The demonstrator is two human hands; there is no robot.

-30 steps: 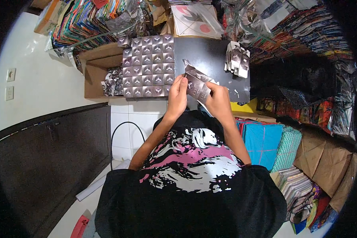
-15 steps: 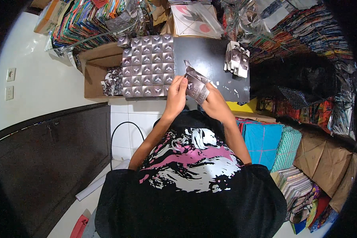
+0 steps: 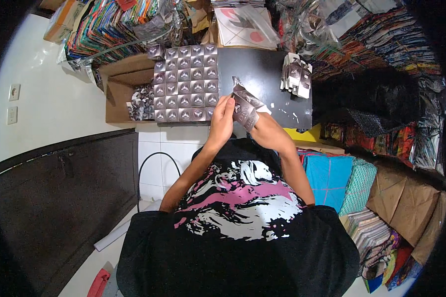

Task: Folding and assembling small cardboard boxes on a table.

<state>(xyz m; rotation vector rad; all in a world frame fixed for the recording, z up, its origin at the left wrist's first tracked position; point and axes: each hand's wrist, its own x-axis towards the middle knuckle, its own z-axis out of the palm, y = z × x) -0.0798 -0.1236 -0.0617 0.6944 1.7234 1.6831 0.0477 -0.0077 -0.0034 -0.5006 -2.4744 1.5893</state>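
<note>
Between my hands, over the near edge of the black table [image 3: 255, 62], is a partly folded dark grey printed carton [image 3: 245, 110] with white flaps. My left hand [image 3: 223, 116] pinches its left edge, thumb uppermost. Behind its right side, my right hand [image 3: 266, 132] grips the carton, the fingers mostly hidden by the cardboard. Left of my hands stands a block of small square grey boxes [image 3: 184, 88] in tight rows, with one more box [image 3: 155, 52] at its far left corner. Flat, unfolded cartons [image 3: 297, 74] lie stacked at the table's right.
An open brown cardboard box [image 3: 119, 101] with small printed pieces stands at the left. White paper scraps [image 3: 285, 110] lie right of my hands. Packed bundles [image 3: 119, 29] fill the back. Blue wrapped packs [image 3: 327, 178] are stacked at the lower right.
My right hand and wrist have shifted slightly, and the carton is turned a little between my hands. The boxes and the stack have not moved.
</note>
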